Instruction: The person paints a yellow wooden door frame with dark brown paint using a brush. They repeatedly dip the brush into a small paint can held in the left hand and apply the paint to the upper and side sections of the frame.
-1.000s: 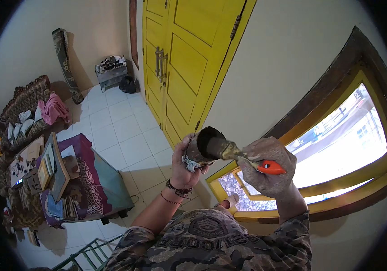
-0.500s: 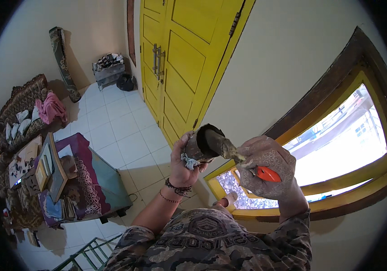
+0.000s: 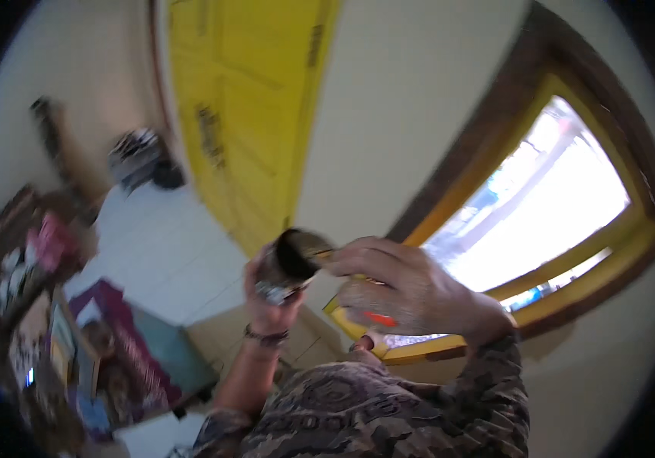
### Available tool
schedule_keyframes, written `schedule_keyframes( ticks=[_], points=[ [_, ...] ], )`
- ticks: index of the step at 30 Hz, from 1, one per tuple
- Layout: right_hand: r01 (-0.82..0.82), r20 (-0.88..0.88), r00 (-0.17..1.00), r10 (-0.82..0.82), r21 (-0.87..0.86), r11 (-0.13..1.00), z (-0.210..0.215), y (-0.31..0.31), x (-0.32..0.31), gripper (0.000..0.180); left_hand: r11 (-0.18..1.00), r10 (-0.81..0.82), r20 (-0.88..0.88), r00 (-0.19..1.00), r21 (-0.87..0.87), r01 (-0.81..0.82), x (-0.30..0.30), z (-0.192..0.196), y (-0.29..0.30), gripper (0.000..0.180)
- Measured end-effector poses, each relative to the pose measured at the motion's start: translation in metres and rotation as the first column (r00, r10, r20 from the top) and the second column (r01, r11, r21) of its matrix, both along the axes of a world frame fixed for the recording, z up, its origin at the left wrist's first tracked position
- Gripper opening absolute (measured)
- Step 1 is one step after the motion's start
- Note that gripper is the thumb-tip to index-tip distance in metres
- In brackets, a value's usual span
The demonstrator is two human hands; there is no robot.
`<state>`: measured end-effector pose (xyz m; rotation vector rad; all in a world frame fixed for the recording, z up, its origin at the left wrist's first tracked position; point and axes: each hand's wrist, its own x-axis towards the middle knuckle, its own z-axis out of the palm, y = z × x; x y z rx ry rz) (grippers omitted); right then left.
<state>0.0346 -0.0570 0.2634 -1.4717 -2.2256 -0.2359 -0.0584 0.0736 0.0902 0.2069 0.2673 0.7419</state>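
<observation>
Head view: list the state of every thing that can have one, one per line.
Can: held up, open mouth toward the camera.
Left hand: closed around the can.
Right hand: closed on an orange-handled tool, its tip at the can's rim.
Yellow door: shut.
Window: bright; open or shut unclear.

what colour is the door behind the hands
Bright yellow; the door shows in the head view, though blurred.

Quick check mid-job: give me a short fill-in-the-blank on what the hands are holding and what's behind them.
The left hand grips a dark open ____.
The right hand closes over a tool with an ____ handle.
The door behind is painted ____.
The bright window lies on the person's ____ side.

Missing words: can; orange; yellow; right
</observation>
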Motion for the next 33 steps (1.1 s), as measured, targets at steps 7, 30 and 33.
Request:
schedule_keyframes(
  ticks=[7,30,33],
  points=[
    [0.321,-0.666,0.709,-0.233,0.01,0.947,-0.043,-0.049,0.049,0.017,0.979,-0.135,-0.025,0.991,0.15,0.137,0.024,-0.017,-0.005,0.041],
    [0.317,-0.193,0.788,-0.585,0.942,0.115,0.082,-0.071,0.242,0.02,0.855,-0.516,-0.038,0.856,-0.079,0.512,0.083,-0.106,-0.06,0.053],
    [0.265,-0.208,0.816,-0.539,0.964,0.029,0.096,-0.058,0.244,0.018,0.87,-0.492,-0.027,0.87,-0.051,0.491,0.078,-0.113,-0.056,0.051]
  ],
)
